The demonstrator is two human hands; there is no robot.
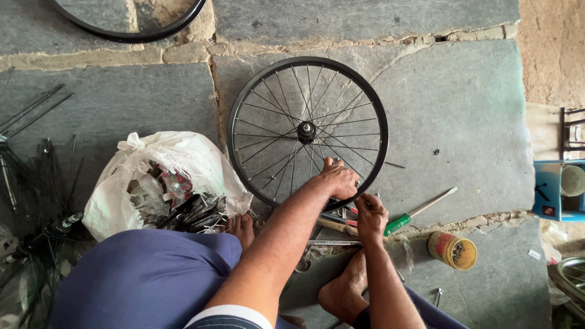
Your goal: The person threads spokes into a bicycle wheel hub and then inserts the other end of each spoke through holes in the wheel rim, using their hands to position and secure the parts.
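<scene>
Underfoot: grey stone slabs (463, 109) with pale mortar joints, rough and uneven.
Wheel: black bicycle rim (308, 131) with thin metal spokes lies flat on the slabs, hub at centre.
Left hand (339, 179): rests on the rim's near edge, fingers curled over it.
Right hand (370, 214): just beside, closed narrowly on something small; what, I cannot tell.
Around: green-handled screwdriver (414, 214), round open tin (452, 250), white woven sack (164, 180) of parts, loose black spokes (36, 176), second rim (131, 21) at top.
</scene>
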